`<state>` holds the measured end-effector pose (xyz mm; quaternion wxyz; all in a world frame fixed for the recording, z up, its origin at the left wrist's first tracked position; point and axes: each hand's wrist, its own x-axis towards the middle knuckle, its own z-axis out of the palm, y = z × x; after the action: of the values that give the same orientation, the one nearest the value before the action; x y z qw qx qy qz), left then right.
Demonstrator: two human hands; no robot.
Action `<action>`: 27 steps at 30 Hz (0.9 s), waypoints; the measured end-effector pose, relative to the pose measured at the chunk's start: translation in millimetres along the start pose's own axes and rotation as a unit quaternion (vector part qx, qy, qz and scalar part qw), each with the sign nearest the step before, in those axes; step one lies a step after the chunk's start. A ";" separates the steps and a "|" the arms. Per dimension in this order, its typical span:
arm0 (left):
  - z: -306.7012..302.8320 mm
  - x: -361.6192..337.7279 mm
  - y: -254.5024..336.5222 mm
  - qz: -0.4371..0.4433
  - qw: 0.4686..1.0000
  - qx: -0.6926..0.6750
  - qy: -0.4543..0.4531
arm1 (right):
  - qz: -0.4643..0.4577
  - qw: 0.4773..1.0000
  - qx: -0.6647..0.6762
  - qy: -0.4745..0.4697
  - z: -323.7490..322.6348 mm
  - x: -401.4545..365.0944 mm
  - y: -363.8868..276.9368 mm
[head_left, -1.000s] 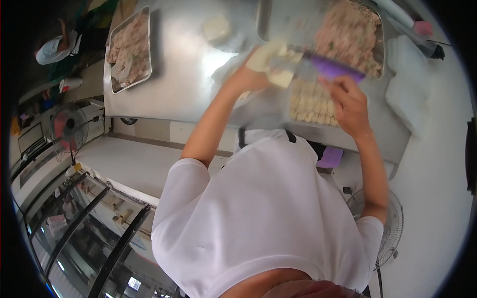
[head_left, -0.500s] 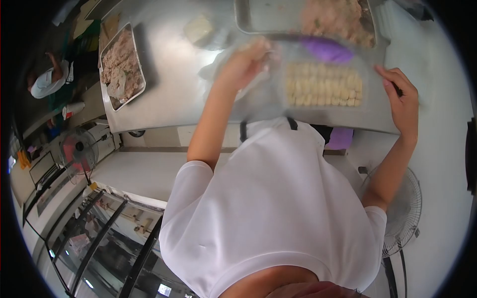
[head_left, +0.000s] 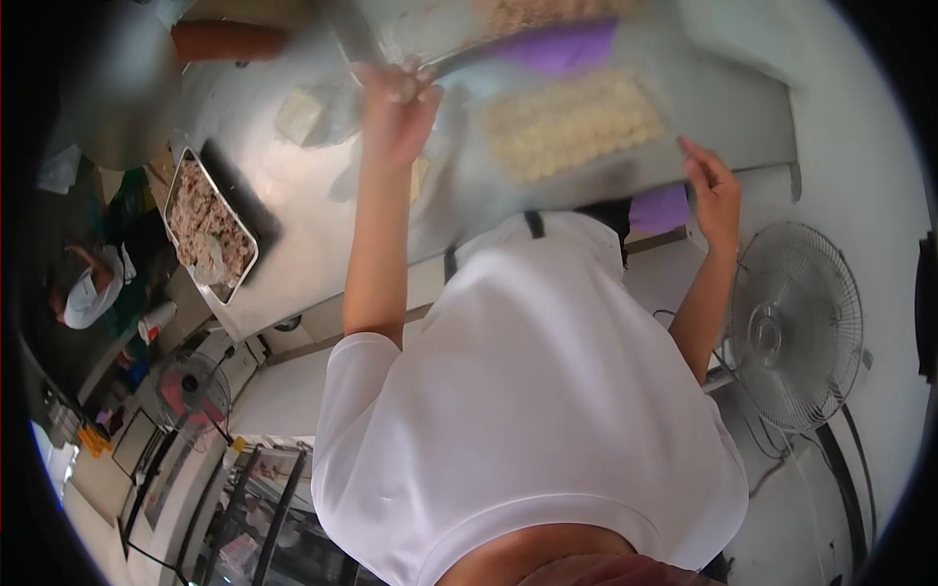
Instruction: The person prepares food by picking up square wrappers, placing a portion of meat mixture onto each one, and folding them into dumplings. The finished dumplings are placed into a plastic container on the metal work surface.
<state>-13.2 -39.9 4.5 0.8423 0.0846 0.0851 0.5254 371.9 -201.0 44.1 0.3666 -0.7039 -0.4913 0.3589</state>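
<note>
My left hand point(head_left: 399, 122) is smeared by motion, its fingers at the near corner of a metal tray point(head_left: 354, 39) at the top of the view. My right hand point(head_left: 713, 195) hovers off the table's front edge with its index finger stretched out and nothing in it. Between the hands lies a block of small pale pieces point(head_left: 576, 122) set in tight rows, blurred here. A purple cloth or glove-like piece point(head_left: 562, 51) rests behind it, by the tray. Left of my left hand sits a pale block point(head_left: 300, 115) with clear plastic around it.
A tray of minced meat point(head_left: 205, 220) stands on the left end of the steel table point(head_left: 283, 210). More minced meat point(head_left: 547, 12) shows at the top. A standing fan point(head_left: 796, 322) is at right, another fan point(head_left: 192, 386) at lower left. A person point(head_left: 93, 293) is at far left.
The view has turned and shifted. My left hand has moved away from the rows of pale pieces to the tray corner. My right hand stays near the table's front edge.
</note>
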 end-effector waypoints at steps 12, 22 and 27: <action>-9.8 47.9 -167.8 -0.081 0.716 0.693 0.018 | 0.014 0.995 0.017 0.098 -16.5 -22.7 19.0; -27.0 67.2 -217.3 0.047 0.442 0.895 -0.032 | 0.042 0.995 0.029 0.086 -19.9 -32.4 39.5; -10.7 63.9 -214.1 0.056 0.438 0.897 -0.031 | 0.024 0.997 0.019 0.076 -3.5 -21.5 25.1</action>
<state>198.5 -74.7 -59.0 0.2665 0.8134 0.4775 0.1985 380.1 -228.3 27.0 0.4079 -0.7333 -0.4382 0.3222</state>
